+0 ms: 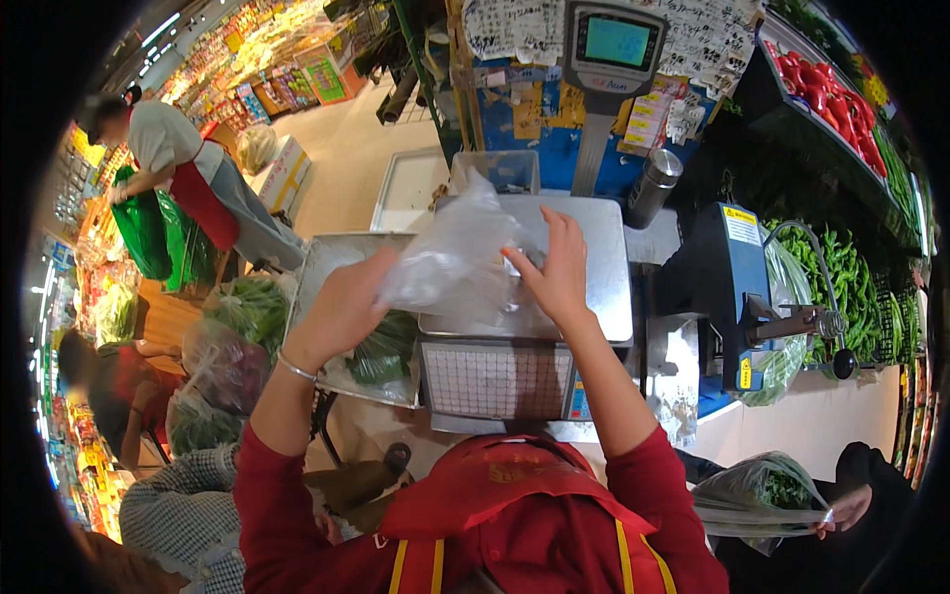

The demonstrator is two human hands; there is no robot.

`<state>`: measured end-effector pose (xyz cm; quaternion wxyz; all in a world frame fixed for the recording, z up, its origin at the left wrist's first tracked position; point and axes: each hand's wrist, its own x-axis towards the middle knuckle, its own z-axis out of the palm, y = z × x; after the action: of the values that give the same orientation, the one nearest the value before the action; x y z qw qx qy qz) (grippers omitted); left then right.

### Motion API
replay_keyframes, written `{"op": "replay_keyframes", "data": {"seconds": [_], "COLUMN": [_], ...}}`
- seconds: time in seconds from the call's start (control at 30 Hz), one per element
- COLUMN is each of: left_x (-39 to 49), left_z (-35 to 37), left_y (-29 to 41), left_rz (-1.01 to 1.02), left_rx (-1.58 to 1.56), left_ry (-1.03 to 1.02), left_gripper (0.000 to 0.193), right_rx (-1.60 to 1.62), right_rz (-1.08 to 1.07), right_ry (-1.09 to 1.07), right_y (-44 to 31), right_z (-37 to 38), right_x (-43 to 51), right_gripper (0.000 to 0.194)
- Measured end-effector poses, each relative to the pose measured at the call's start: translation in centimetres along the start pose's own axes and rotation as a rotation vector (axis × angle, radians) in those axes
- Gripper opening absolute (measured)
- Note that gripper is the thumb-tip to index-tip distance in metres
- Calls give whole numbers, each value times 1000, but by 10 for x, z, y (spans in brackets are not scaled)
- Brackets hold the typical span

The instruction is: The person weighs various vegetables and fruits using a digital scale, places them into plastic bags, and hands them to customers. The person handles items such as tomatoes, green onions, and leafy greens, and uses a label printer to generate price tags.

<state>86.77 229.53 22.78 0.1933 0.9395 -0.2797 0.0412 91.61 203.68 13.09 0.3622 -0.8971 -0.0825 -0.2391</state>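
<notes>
Over the metal plate of a weighing scale [605,260] is a clear plastic bag [460,260], blurred, its contents hard to make out. My left hand [345,301] is at the bag's left side, its fingertips blurred against the plastic. At the bag's right side is my right hand [553,267], thumb and fingers spread apart; whether it touches the plastic is unclear. Below the plate lies the scale's key panel [497,382], and its lit display [616,41] stands on a post behind. Leafy greens in plastic [386,349] lie in a metal tray left of the scale.
A steel flask [653,185] stands right of the scale's plate, with a blue bag-sealing machine [731,297] farther right. Green peppers [846,289] lie beyond it. Bagged vegetables [226,364] are at left. A person holds a bag of greens [772,490] at lower right; others are at left.
</notes>
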Motion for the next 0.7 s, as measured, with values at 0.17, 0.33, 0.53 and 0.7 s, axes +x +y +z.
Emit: {"op": "replay_keyframes", "data": {"seconds": [0.17, 0.33, 0.53, 0.7], "left_x": [99, 158, 163, 175], "left_z": [-31, -26, 32, 127], "left_y": [108, 198, 244, 293], "left_rz": [589, 1025, 1062, 857], "left_rx": [204, 324, 217, -229], "left_ry": [-68, -222, -674, -704], "left_gripper": [23, 20, 15, 23], "right_rx": [845, 1170, 1149, 969], "right_rz": [-245, 344, 364, 463], "right_ry": [129, -281, -33, 623], "right_y": [-28, -9, 55, 113], "right_z": [-51, -122, -180, -206], "right_x": [-7, -43, -158, -208], "right_gripper": [78, 38, 44, 27]}}
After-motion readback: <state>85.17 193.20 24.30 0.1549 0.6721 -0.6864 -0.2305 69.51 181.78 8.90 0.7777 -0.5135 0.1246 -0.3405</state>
